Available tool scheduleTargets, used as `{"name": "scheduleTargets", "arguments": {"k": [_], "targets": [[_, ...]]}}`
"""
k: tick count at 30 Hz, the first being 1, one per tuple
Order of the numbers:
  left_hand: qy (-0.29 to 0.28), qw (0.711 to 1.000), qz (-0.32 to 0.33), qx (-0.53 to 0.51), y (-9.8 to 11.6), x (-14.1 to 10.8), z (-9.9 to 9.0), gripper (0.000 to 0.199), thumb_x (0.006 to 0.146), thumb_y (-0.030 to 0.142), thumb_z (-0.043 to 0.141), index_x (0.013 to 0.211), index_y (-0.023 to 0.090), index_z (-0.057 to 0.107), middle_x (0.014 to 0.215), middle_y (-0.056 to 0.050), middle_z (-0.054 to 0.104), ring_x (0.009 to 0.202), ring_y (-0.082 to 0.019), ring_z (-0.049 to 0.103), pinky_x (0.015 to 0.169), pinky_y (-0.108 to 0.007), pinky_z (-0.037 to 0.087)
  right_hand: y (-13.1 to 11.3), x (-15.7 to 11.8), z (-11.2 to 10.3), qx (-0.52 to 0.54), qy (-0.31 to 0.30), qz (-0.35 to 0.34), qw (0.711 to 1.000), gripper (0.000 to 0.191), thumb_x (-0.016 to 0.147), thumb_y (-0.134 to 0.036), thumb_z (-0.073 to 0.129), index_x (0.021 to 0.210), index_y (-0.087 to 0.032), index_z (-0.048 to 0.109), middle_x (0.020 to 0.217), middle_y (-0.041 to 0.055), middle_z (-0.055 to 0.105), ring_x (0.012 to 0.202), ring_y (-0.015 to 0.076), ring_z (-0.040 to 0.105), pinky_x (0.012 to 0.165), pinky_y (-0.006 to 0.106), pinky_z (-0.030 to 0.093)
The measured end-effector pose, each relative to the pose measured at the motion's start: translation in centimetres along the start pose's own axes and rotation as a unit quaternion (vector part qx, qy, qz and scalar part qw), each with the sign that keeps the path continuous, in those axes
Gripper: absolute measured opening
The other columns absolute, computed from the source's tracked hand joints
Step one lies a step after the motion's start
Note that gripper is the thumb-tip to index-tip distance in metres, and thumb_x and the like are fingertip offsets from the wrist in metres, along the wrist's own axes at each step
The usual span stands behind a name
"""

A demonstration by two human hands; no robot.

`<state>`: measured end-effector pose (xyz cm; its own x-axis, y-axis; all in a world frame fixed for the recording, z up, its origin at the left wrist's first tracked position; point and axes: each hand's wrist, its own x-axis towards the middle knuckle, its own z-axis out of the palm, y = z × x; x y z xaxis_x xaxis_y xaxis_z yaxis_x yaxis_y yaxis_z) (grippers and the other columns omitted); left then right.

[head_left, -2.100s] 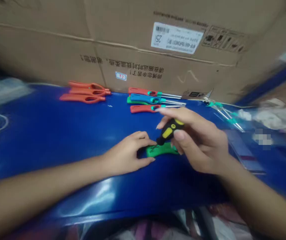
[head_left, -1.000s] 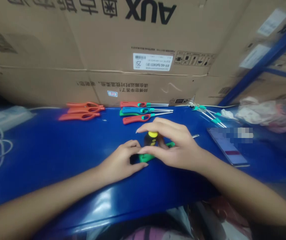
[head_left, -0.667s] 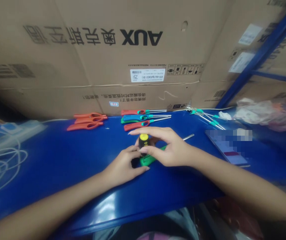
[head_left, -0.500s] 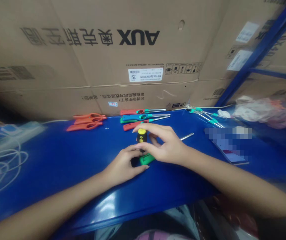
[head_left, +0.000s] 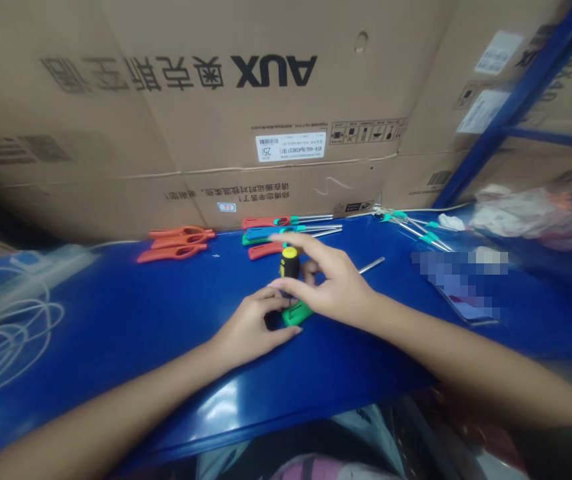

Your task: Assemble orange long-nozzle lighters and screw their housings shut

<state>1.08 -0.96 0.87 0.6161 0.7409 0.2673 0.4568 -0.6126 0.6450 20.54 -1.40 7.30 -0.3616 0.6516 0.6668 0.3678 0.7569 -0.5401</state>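
Note:
A screwdriver (head_left: 290,265) with a short black and yellow handle stands upright, its tip on the handle end of a green lighter (head_left: 297,313). My right hand (head_left: 333,283) curls around the screwdriver, thumb at the lower handle and index finger reaching past the yellow cap. The lighter lies on the blue table, and its metal tube sticks out beyond my right hand. My left hand (head_left: 251,327) grips the lighter's end between thumb and fingers. Part of the lighter is hidden under my hands.
Several long-nosed lighters (head_left: 266,222) lie behind my hands. Orange handle shells (head_left: 176,243) are to the left, metal tubes with green ends (head_left: 416,230) to the right. A phone (head_left: 459,293), white cable (head_left: 11,333) and plastic bags (head_left: 521,217) flank them. Cardboard (head_left: 191,133) stands behind.
The screwdriver handle leans slightly differently, and my right index finger has shifted off its cap. Both hands keep their places on the screwdriver and lighter. The view has shifted a little.

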Motion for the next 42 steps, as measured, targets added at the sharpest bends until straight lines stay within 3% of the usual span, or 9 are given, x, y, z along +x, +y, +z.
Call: {"name": "scheduleTargets", "arguments": {"k": [4,7,10,14,22,28,32,37,42], "targets": [[0.004,1.0,0.001,0.008,-0.2,0.0,0.1,0.023,0.08,0.035,0.079,0.095,0.019,0.074,0.096,-0.006,0.072,0.091,-0.022,0.068,0.085,-0.037,0.057,0.1,0.4,-1.4,-0.084,-0.081,-0.082,0.99,0.041,0.097,-0.037,0.059,0.135,-0.023,0.056,0.126,0.0067,0.07,0.099,0.0172,0.071,0.082,0.028,0.057],[0.008,1.0,0.004,0.002,-0.4,-0.1,0.1,0.023,0.081,0.035,0.078,0.096,0.019,0.074,0.1,-0.005,0.071,0.094,-0.022,0.067,0.086,-0.036,0.056,-0.3,0.7,-2.3,-0.027,-0.135,-0.088,0.986,0.041,0.102,-0.02,0.041,0.141,-0.02,0.052,0.137,0.0089,0.064,0.129,0.0174,0.058,0.104,0.034,0.049],[0.005,1.0,0.004,-0.004,-0.5,-0.1,0.1,0.023,0.081,0.035,0.078,0.097,0.019,0.074,0.101,-0.005,0.07,0.095,-0.021,0.067,0.087,-0.035,0.055,-0.4,1.0,-2.6,0.058,-0.129,-0.093,0.986,0.035,0.098,-0.012,0.045,0.129,-0.017,0.061,0.125,0.0084,0.07,0.117,0.0152,0.064,0.102,0.032,0.05],[0.008,1.0,0.006,0.004,-0.5,0.0,0.2,0.029,0.08,0.035,0.079,0.104,0.02,0.074,0.095,-0.004,0.068,0.089,-0.02,0.067,0.081,-0.033,0.056,-0.1,1.0,-2.3,0.018,-0.073,-0.11,0.991,0.026,0.095,-0.009,0.052,0.113,-0.018,0.068,0.114,0.0055,0.075,0.106,0.0142,0.069,0.097,0.029,0.053],[0.006,1.0,0.004,0.003,-0.5,0.0,0.3,0.027,0.08,0.034,0.079,0.102,0.02,0.075,0.094,-0.003,0.069,0.087,-0.02,0.067,0.081,-0.033,0.056,-0.4,0.9,-1.6,-0.007,-0.069,-0.125,0.99,0.022,0.096,-0.012,0.054,0.112,-0.017,0.067,0.11,0.0067,0.074,0.105,0.0154,0.067,0.095,0.031,0.053],[-0.08,0.996,-0.02,0.034,0.5,0.6,-2.4,0.035,0.083,0.03,0.075,0.117,0.022,0.073,0.098,-0.004,0.068,0.088,-0.019,0.067,0.082,-0.03,0.054,0.4,1.5,-4.7,0.06,0.072,-0.02,0.995,0.02,0.097,-0.022,0.058,0.116,-0.019,0.064,0.102,0.003,0.069,0.062,0.0073,0.062,0.057,0.021,0.053],[-0.129,0.988,-0.034,0.084,0.5,0.7,-4.7,0.036,0.078,0.024,0.075,0.113,0.024,0.073,0.104,-0.004,0.069,0.091,-0.021,0.068,0.08,-0.029,0.054,3.3,1.5,-8.5,-0.095,0.135,-0.011,0.986,0.022,0.095,-0.025,0.059,0.115,-0.022,0.064,0.107,0.0047,0.066,0.077,0.0143,0.064,0.065,0.027,0.054],[-0.148,0.979,-0.053,0.127,1.1,0.1,-5.0,0.037,0.078,0.027,0.074,0.114,0.024,0.071,0.109,-0.005,0.068,0.096,-0.024,0.068,0.084,-0.032,0.055,7.4,0.3,-11.1,-0.363,0.029,0.155,0.918,0.024,0.095,-0.02,0.048,0.111,-0.016,0.064,0.114,0.0125,0.058,0.105,0.0231,0.061,0.098,0.036,0.047],[-0.142,0.973,-0.045,0.176,1.8,-0.1,-3.3,0.033,0.092,0.029,0.06,0.123,0.02,0.066,0.11,-0.009,0.063,0.098,-0.025,0.065,0.087,-0.037,0.054,10.1,-1.1,-10.9,-0.408,-0.109,0.32,0.848,0.025,0.093,-0.015,0.049,0.111,-0.012,0.066,0.122,0.0169,0.052,0.11,0.0231,0.061,0.103,0.033,0.044]]}}
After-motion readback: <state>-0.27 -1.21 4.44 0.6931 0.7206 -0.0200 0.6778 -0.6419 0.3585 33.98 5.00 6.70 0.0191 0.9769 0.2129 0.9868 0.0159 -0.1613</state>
